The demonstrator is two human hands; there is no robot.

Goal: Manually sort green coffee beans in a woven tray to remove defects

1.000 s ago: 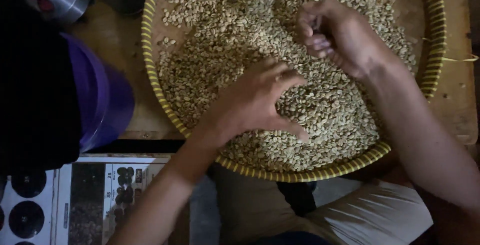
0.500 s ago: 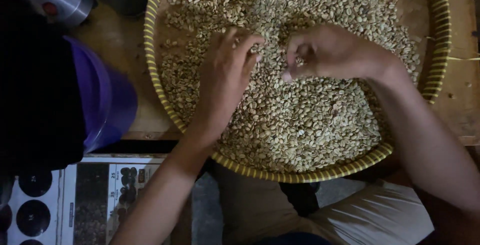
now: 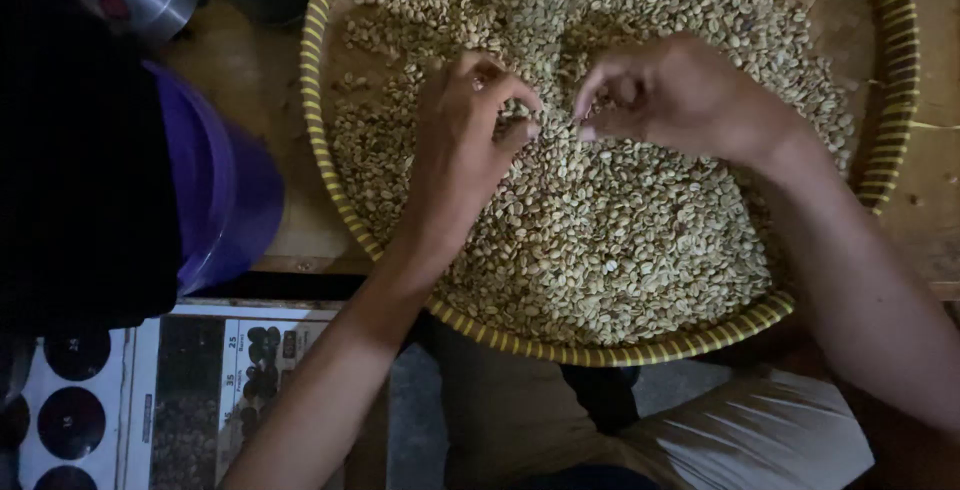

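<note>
Woven tray (image 3: pixel 880 165), round, yellow-striped rim, rested on a wooden bench (image 3: pixel 250 80). It held a spread layer of pale green beans (image 3: pixel 620 240). Left hand (image 3: pixel 462 155) lay palm down on the beans, its fingers (image 3: pixel 520 100) curled together, tips pinching into the layer. Right hand (image 3: pixel 680 95) sat just beside it, its fingers (image 3: pixel 600 80) likewise bunched over beans; whether either held a bean could not be told. A purple container (image 3: pixel 225 190) stood left of the tray.

Pale greenish-tan beans (image 3: pixel 620 240); woven tray (image 3: pixel 318 120) rim striped yellow and dark; purple container (image 3: pixel 220 190); brown wooden table (image 3: pixel 250 80).
</note>
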